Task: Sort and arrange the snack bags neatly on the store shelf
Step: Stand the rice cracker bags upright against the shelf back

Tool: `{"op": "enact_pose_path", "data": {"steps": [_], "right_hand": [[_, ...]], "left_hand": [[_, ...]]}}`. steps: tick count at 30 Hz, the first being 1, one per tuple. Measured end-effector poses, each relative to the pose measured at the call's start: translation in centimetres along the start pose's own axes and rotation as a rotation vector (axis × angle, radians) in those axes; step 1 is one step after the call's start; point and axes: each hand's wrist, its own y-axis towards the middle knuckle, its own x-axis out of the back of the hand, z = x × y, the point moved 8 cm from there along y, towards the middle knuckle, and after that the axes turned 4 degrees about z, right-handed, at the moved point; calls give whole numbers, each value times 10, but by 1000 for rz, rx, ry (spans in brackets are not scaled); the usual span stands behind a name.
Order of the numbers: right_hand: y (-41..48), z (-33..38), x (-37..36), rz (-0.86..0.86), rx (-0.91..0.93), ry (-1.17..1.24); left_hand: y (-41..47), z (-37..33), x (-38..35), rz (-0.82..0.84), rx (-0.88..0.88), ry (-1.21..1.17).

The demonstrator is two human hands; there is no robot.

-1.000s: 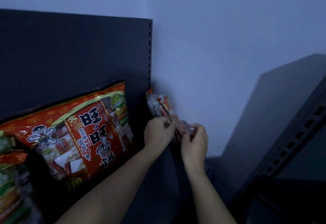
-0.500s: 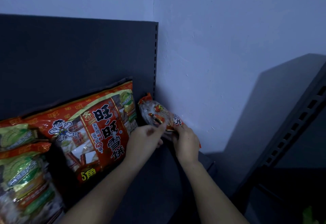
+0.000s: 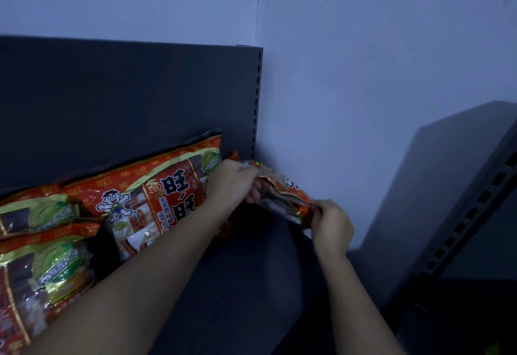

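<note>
Left hand (image 3: pixel 233 180): we see it curled, gripping, forearm stretched forward.
Right hand (image 3: pixel 333 226): pinching, lower, bare wrist.

Large red-and-orange plastic snack bag (image 3: pixel 156 201) leaning on dark shelf back panel: big black characters 旺旺 on red centre panel; small 旺 repeated along orange top strip; white column 天天吃, 运气会. Other print on bags illegible.

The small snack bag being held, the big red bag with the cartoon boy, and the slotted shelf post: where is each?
small snack bag (image 3: pixel 282 196): head view, crinkled middle between the hands.
big red bag (image 3: pixel 156 187): head view, printed front.
slotted shelf post (image 3: pixel 256 103): head view, mid-height on the slotted strip.
</note>
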Motion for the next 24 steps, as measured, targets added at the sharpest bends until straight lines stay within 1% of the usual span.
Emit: {"op": "enact_pose_path", "data": {"steps": [1,2,3,4,5,6,7,9,11,13,14,15,18,19,21,23,24], "right_hand": [[4,5,11,0,45,60],[10,11,18,75,93,94],[16,16,19,236,136,99],[17,22,18,441,167,64],[13,25,16,632,181,-8],[8,26,13,787,193,-101],[0,28,9,906,209,-196],[-21,31,-1,1082,232,-343],[-49,33,-16,1293,218,-370],[-72,36,-27,1485,182,-315],[-76,38,-29,1511,154,-269],[-73,40,-30,1473,135,-215],[-47,50,-19,1175,97,-49],[-38,50,-14,1072,99,-41],[-26,45,-9,905,105,-115],[-19,32,-12,797,61,-149],[-18,25,-15,751,30,-125]], "left_hand": [[-3,-6,5,-17,-35,-27],[-9,-9,9,-21,-56,-32],[-18,-10,13,-13,-63,-8],[-31,-8,16,1,-57,31],[-44,0,18,25,-33,69],[-58,11,19,61,9,102],[-71,25,20,113,69,131],[-97,56,18,222,195,206],[-117,84,19,291,260,342],[-132,107,20,344,307,422],[-140,117,20,380,344,414],[-146,125,19,414,385,399],[-165,138,20,493,486,437],[-170,140,20,520,504,476],[-177,142,25,549,503,649],[-171,128,35,455,380,958],[-164,112,39,364,287,1072]]}}
